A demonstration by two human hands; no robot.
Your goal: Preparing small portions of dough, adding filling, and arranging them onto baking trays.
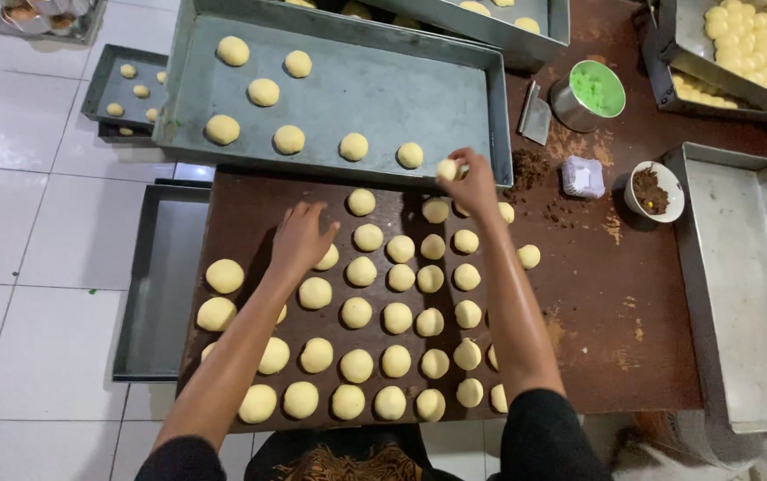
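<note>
Over the tray, right hand pinches a dough ball.

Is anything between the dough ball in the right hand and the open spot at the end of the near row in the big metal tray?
Nothing visible. The right hand holds the dough ball at the tray's near rim, beside the row's last ball; the tray floor there is bare.
</note>
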